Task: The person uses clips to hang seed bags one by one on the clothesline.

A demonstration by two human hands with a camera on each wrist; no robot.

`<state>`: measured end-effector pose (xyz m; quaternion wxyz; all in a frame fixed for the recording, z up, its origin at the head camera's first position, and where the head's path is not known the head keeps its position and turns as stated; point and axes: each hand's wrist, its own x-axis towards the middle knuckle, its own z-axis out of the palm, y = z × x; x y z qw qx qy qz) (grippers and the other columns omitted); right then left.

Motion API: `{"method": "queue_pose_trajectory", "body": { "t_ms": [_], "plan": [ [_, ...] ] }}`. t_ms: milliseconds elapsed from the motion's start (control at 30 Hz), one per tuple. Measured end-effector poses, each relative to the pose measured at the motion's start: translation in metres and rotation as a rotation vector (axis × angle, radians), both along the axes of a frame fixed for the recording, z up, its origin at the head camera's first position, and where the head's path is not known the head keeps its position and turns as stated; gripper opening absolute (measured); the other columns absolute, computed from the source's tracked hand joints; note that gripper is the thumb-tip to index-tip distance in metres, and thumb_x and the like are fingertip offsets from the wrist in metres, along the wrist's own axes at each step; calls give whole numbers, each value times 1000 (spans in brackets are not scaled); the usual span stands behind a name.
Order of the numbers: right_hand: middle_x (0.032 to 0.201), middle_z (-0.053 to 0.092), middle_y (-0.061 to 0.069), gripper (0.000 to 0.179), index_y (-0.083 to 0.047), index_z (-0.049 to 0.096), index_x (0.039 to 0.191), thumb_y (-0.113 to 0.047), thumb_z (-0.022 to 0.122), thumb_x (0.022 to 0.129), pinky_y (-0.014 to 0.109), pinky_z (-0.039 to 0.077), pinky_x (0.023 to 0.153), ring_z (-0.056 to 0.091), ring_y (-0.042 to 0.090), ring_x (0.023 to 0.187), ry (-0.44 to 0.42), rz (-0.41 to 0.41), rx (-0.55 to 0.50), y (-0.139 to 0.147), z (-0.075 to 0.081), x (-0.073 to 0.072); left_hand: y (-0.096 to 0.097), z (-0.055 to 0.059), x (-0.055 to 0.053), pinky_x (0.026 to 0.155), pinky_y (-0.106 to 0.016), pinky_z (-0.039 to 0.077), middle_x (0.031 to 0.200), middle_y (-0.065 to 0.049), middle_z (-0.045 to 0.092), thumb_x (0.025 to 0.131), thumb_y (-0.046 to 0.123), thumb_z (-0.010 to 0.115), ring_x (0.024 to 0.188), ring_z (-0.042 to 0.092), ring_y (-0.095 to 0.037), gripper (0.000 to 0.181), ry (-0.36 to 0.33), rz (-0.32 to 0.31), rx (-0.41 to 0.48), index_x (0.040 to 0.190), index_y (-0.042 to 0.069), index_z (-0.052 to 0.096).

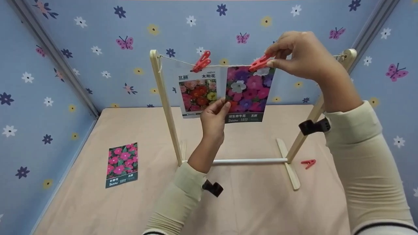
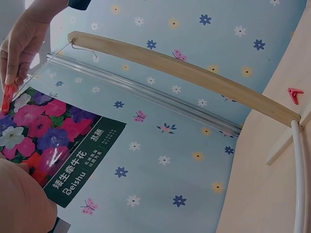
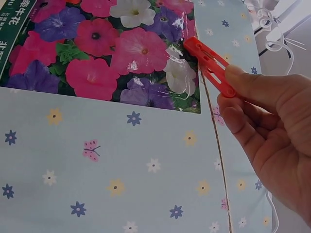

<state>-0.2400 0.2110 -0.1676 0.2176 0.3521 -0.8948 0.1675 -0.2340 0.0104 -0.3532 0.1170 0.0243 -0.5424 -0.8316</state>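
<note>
My right hand [image 1: 298, 55] pinches a red clothespin [image 1: 260, 62] whose tip sits over the string and the top edge of a petunia seed packet [image 1: 249, 88]. In the right wrist view the clothespin [image 3: 210, 67] lies across the packet's edge, between thumb and fingers. Lower down, my left hand [image 1: 214, 119] pinches the left edge of that same packet between thumb and finger. Beside it, a white-bordered flower seed packet [image 1: 197, 94] hangs from the string [image 1: 222, 66] under another red clothespin [image 1: 201, 61].
A wooden rack with posts [image 1: 167, 111] and a white crossbar [image 1: 249, 161] carries the string. On the pinkish cloth [image 1: 241, 202] lie a pink-flower seed packet [image 1: 122, 164] at left and a loose red clothespin [image 1: 308, 163] at right. Flower-patterned walls [image 1: 196, 36] stand behind and beside.
</note>
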Motion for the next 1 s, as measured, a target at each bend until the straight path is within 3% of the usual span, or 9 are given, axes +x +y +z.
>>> {"method": "queue_pose_trajectory", "body": {
  "t_ms": [200, 533, 700, 867, 1000],
  "plan": [
    [102, 66, 13, 26, 1, 70, 114, -12, 69, 91, 7, 40, 71, 58, 15, 82, -9, 2, 10, 3, -1, -1, -2, -3, 0, 86, -27, 52, 108, -10, 66, 89, 4, 70, 96, 59, -17, 25, 25, 19, -22, 113, -4, 70],
    [105, 67, 12, 32, 1, 69, 117, -13, 72, 89, 7, 41, 75, 60, 16, 88, -11, -6, -46, 4, -5, 1, -3, -4, 2, 84, -25, 53, 111, -10, 67, 88, 1, 70, 98, 60, -17, 27, 61, 32, -24, 115, -4, 69],
    [105, 67, 12, 35, 0, 69, 117, -13, 76, 86, 8, 43, 84, 61, 16, 90, 37, 16, -141, 7, -15, 4, -5, -6, 4, 86, -26, 53, 113, -11, 67, 89, 2, 70, 101, 61, -18, 28, 69, 24, -46, 116, -3, 69],
    [107, 66, 13, 36, 3, 68, 117, -7, 77, 83, 15, 48, 89, 60, 5, 93, 49, 114, -270, 12, -28, 5, -8, -6, 6, 87, -27, 53, 111, -10, 69, 88, 1, 71, 102, 63, -18, 28, 112, 25, -57, 116, -2, 69],
    [110, 64, 12, 41, 5, 66, 117, 3, 79, 79, 21, 49, 92, 60, 6, 98, 52, 163, -372, 16, -38, 8, -11, -5, 9, 88, -30, 54, 109, -10, 70, 86, 1, 73, 102, 64, -20, 30, 154, 17, -51, 116, -2, 69]
  ]
}}
